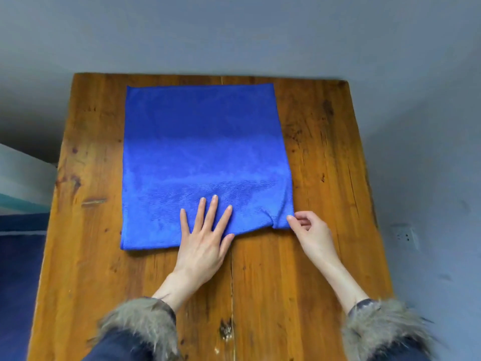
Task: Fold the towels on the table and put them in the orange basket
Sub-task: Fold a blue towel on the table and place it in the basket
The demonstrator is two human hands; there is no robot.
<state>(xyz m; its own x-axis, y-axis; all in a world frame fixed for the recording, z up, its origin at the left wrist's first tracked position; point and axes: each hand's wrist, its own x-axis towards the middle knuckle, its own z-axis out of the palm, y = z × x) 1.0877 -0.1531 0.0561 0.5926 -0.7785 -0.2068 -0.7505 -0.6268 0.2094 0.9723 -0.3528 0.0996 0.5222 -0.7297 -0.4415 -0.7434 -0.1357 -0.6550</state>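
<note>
A blue towel (pixel 203 157) lies flat on the wooden table (pixel 325 178), reaching from near the far edge to the middle. My left hand (pixel 205 238) presses flat on the towel's near edge with straight, spread fingers. My right hand (pixel 309 233) pinches the towel's near right corner, where the cloth bunches a little. No orange basket is in view.
Bare wood runs along both sides of the towel and across the near half of the table. Grey floor surrounds the table. A dark blue surface (pixel 18 269) and a pale object (pixel 20 175) sit off the left edge. A wall socket (pixel 404 235) is at the right.
</note>
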